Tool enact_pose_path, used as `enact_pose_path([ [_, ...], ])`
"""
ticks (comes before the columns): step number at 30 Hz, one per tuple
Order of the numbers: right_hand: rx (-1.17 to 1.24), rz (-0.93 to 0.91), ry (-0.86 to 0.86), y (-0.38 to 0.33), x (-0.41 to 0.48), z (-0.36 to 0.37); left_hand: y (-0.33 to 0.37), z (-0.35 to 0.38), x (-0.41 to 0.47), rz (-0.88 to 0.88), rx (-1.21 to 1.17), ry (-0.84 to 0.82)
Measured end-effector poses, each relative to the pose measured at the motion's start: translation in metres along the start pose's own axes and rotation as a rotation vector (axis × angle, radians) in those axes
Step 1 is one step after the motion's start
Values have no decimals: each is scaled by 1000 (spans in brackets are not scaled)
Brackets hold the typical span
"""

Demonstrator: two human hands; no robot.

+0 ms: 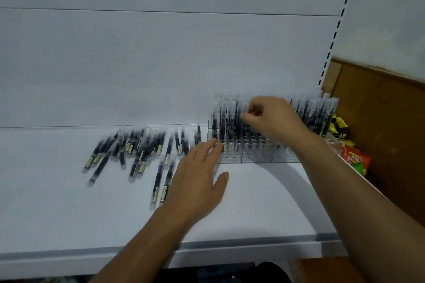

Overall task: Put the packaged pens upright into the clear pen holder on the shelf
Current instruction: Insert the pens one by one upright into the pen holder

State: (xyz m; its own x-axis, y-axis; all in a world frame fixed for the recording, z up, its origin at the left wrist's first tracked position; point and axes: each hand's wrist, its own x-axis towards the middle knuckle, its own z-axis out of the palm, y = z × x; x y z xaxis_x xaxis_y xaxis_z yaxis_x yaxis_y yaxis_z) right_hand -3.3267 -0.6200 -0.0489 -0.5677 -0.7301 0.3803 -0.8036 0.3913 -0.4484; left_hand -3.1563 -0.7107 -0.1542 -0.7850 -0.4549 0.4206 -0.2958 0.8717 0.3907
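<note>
A clear pen holder (pixel 253 156) stands at the back right of the white shelf (pixel 69 213), with several packaged pens (pixel 310 112) upright in it. Loose packaged pens (pixel 138 147) lie in a heap to its left. My left hand (pixel 197 174) lies flat with straight fingers, its fingertips touching the holder's left front corner. My right hand (pixel 269 117) hovers over the holder with fingers curled, pinching the top of an upright pen (pixel 236 122) among those in the left section.
The shelf's front edge (pixel 230 243) runs along the bottom. A slotted white upright (pixel 338 25) bounds the shelf on the right. Beyond it are colourful snack packets (pixel 354 156) and a brown cardboard box (pixel 386 122).
</note>
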Motion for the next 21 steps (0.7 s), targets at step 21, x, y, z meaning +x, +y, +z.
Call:
enact_pose_path([
  [21,-23,-55,-311,-51,-56,57,-47,-62,-16,-117,-3,72],
])
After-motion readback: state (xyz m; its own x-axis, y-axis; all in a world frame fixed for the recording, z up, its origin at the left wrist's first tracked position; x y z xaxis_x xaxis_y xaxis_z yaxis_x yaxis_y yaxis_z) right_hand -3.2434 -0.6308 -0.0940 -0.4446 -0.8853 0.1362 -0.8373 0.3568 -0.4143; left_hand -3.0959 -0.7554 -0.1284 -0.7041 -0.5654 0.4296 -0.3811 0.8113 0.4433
